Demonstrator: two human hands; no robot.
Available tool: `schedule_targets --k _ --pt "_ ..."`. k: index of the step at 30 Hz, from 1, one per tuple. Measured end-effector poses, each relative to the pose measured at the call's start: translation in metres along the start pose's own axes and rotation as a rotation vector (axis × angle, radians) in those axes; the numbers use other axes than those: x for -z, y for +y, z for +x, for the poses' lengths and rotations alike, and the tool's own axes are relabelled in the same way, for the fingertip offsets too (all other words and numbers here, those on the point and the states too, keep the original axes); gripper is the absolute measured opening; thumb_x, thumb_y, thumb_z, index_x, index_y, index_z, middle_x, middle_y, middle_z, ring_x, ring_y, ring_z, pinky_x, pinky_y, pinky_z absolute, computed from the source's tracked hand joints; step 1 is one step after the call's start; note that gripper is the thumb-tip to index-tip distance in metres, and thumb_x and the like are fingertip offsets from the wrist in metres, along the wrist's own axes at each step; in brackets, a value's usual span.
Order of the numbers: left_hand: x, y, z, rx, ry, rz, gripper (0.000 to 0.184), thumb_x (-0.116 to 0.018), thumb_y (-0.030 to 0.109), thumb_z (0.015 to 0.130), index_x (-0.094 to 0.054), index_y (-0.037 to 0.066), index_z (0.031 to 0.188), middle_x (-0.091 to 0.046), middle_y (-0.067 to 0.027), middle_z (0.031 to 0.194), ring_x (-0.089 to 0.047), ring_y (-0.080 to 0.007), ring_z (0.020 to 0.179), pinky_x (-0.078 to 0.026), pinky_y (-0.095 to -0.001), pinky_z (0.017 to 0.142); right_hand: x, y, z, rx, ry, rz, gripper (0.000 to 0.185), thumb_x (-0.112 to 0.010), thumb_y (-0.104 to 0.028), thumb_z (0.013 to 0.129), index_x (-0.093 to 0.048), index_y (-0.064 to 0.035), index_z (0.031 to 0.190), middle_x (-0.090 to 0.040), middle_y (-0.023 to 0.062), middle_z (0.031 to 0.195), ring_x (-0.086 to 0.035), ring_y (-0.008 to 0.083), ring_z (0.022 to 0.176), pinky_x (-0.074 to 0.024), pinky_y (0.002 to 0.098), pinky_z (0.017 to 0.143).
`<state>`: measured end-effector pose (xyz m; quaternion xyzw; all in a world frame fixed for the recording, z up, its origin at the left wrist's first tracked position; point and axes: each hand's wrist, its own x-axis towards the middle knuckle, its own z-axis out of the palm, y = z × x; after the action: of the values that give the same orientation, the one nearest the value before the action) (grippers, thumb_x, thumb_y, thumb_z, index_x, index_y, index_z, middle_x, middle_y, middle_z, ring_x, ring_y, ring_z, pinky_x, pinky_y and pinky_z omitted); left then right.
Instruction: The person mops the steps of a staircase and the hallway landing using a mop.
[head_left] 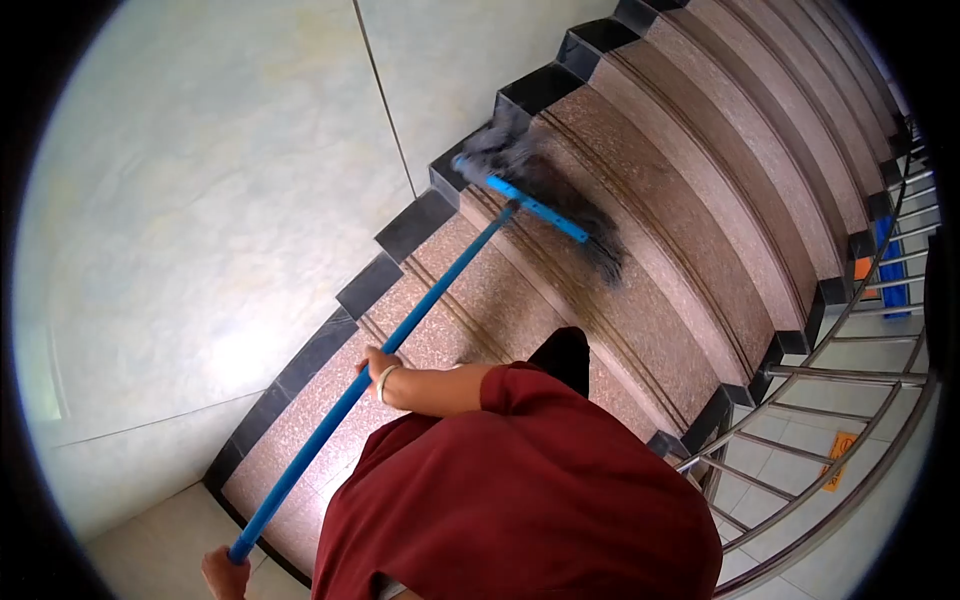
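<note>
A mop with a long blue handle runs diagonally up from the lower left. Its blue bar and shaggy grey head lie across the speckled stair treads, close to the wall side. My right hand, with a pale bangle at the wrist, is closed round the middle of the handle. At the handle's lower end my left hand is wrapped round the grip, partly cut off by the frame edge. My dark red top fills the lower middle and hides some of the steps.
Curved stone stairs climb to the upper right, edged in black along a pale wall. A metal railing bounds the right side. Beyond it show an orange sign and a blue object. A dark-clad leg is on the steps.
</note>
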<state>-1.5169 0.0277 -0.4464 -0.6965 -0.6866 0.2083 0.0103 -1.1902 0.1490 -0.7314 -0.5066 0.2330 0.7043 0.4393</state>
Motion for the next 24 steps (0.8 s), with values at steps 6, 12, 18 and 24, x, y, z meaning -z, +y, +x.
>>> schedule_targets --k 6,12,18,24 --pt "0.042 0.015 -0.025 0.154 -0.228 0.093 0.02 -0.056 0.028 0.059 -0.055 0.01 0.067 -0.055 -0.0137 0.062 -0.052 -0.0324 0.062 -0.041 -0.0417 0.056 -0.009 0.018 0.011 -0.119 0.026 -0.047 0.016 -0.044 -0.016 0.072 -0.041 -0.0016 0.065 -0.043 0.009 0.056 -0.046 0.0178 0.048 -0.0425 0.029 0.045" --pt "0.009 0.094 0.015 0.034 0.044 0.006 0.008 -0.056 0.013 0.054 -0.052 0.006 0.056 -0.052 -0.0152 0.055 -0.052 -0.0325 0.054 -0.042 -0.0385 0.049 0.022 -0.075 0.053 0.234 -0.08 0.018 0.028 -0.041 -0.022 0.073 -0.044 -0.0044 0.051 -0.049 0.0106 0.053 -0.044 0.0195 0.044 -0.0375 0.032 0.041" --pt "0.067 0.094 0.05 -0.234 0.35 0.158 0.015 -0.054 0.009 0.059 -0.041 0.005 0.052 -0.046 -0.0135 0.048 -0.048 -0.0328 0.048 -0.036 -0.0423 0.044 0.0 -0.102 0.044 0.179 -0.218 0.217 0.021 -0.048 -0.031 0.069 -0.046 -0.011 0.067 -0.049 0.0065 0.058 -0.046 0.0175 0.054 -0.0373 0.0414 0.055" --pt "0.133 0.071 0.091 -0.494 0.43 0.433 0.014 -0.054 0.024 0.064 -0.046 0.015 0.055 -0.049 -0.0026 0.046 -0.047 -0.0199 0.038 -0.039 -0.0352 0.038 0.014 -0.086 -0.034 0.08 -0.28 0.561 0.017 -0.051 -0.024 0.073 -0.043 -0.009 0.07 -0.045 0.0045 0.059 -0.048 0.0163 0.06 -0.0386 0.0308 0.053"
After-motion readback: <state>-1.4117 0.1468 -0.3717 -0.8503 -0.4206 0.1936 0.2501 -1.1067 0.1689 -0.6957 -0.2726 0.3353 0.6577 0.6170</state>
